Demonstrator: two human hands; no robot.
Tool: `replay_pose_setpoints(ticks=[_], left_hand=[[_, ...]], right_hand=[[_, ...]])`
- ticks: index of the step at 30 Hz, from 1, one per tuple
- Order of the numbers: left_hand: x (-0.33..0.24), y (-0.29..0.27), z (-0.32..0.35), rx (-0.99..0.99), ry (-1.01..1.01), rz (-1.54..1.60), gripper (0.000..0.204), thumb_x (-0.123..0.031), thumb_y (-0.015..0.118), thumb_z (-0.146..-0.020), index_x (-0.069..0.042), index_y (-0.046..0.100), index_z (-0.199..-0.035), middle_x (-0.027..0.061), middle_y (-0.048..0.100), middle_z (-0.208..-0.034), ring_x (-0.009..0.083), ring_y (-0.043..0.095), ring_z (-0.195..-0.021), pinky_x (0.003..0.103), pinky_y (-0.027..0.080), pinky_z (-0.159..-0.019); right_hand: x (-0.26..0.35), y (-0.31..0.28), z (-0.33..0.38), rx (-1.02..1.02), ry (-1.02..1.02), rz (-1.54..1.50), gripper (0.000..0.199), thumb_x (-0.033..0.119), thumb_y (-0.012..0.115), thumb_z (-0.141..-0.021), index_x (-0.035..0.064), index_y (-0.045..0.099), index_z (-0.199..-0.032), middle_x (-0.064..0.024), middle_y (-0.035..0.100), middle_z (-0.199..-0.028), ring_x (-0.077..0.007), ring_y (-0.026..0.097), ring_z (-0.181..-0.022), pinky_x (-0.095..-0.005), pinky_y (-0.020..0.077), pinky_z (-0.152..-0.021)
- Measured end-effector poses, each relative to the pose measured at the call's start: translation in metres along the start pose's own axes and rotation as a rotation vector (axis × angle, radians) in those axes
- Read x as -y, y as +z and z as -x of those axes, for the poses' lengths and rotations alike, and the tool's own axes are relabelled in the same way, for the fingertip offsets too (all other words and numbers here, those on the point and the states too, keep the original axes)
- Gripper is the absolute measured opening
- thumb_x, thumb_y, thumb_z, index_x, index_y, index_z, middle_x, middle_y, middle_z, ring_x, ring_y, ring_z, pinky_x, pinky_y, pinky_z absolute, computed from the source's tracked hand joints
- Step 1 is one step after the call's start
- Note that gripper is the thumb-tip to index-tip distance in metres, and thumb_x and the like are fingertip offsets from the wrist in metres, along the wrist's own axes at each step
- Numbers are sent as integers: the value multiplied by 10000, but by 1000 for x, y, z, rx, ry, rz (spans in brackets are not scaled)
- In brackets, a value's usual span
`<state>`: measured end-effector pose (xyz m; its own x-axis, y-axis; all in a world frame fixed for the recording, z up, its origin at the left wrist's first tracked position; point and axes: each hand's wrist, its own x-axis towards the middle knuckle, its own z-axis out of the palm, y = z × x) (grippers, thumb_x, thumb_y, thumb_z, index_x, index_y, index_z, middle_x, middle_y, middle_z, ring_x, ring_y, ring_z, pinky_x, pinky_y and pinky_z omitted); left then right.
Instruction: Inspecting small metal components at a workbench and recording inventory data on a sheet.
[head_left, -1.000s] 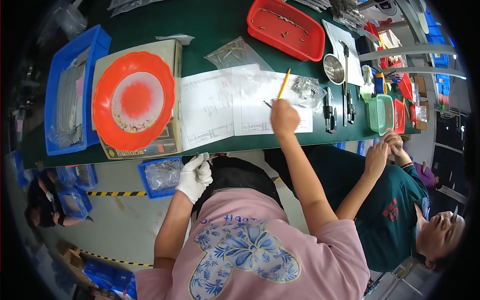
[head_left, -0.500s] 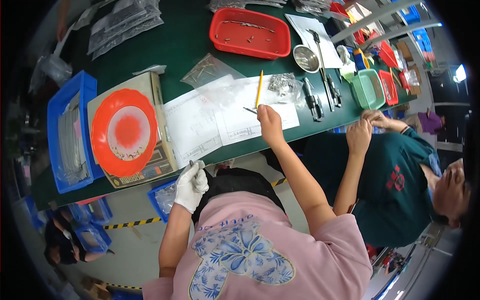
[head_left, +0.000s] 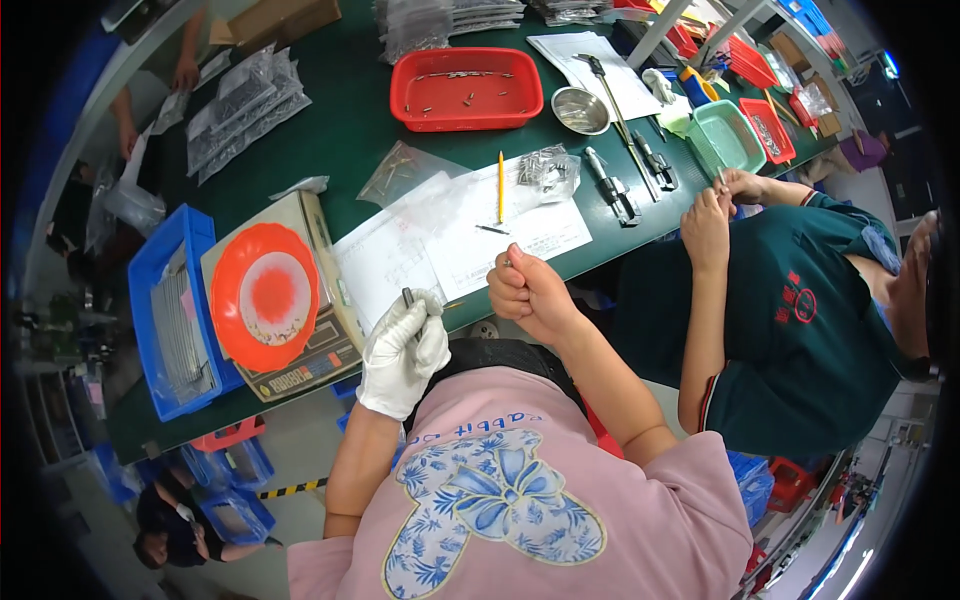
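My left hand [head_left: 402,360], in a white glove, is closed around a small dark metal pin [head_left: 408,297] that sticks up past the fingers. Beside it, my bare right hand [head_left: 538,297] is curled with the thumb on top; a tiny dark spot shows at the fingers, too small to name. Both hands are above the table's near edge, in front of printed drawing sheets [head_left: 447,262]. A yellow pencil [head_left: 500,190] and a thin dark rod [head_left: 491,229] lie on the paper. Near them are a clear bag of metal pins [head_left: 543,172] and a flatter clear bag [head_left: 398,180].
To the left, an orange dish [head_left: 305,290] sits on a boxy unit [head_left: 335,345] next to a blue bin [head_left: 150,335]. Farther back are a red tray [head_left: 466,116], a metal bowl [head_left: 581,110] and measuring tools [head_left: 612,188]. A co-worker [head_left: 780,310] is close on the right.
My right hand has drawn back from the paper by the pencil toward me, leaving the thin rod there. My left hand has come up and nearer to it, still holding the pin.
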<state>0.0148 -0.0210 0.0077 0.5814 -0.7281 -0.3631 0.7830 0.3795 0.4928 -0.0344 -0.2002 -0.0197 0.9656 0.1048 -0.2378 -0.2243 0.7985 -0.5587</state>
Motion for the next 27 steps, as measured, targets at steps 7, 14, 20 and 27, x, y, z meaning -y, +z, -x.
replay_pose_setpoints(ticks=[7,14,20,27], left_hand=[[13,-11,-2,-128,-38,-128,155,-184,423,-835,-49,492,-860,11,384,-489,105,331,-391,214,250,-383],[16,-42,-5,-286,-46,-2,125,-174,457,-806,-55,488,-826,31,451,-599,117,401,-472,210,310,-426],[22,-71,18,-371,-49,52,136,-194,457,-813,-64,492,-836,21,460,-610,118,420,-489,216,317,-438],[20,-76,28,-554,-97,131,130,-227,479,-795,-99,488,-812,3,412,-598,109,354,-488,225,283,-459]], right_hand=[[-31,-23,4,-234,-341,1451,295,241,429,-845,55,472,-619,15,414,-533,-50,366,-482,-199,303,-438],[-28,-94,-25,-443,-152,1303,246,236,517,-786,3,524,-710,-21,475,-550,-99,433,-498,-251,348,-463],[-10,-137,-39,-843,-148,927,174,181,534,-759,11,525,-724,-10,474,-565,-82,423,-455,-200,337,-416],[-6,-146,-35,-882,-24,549,125,150,467,-731,43,513,-685,1,455,-549,-77,416,-443,-207,315,-399]])
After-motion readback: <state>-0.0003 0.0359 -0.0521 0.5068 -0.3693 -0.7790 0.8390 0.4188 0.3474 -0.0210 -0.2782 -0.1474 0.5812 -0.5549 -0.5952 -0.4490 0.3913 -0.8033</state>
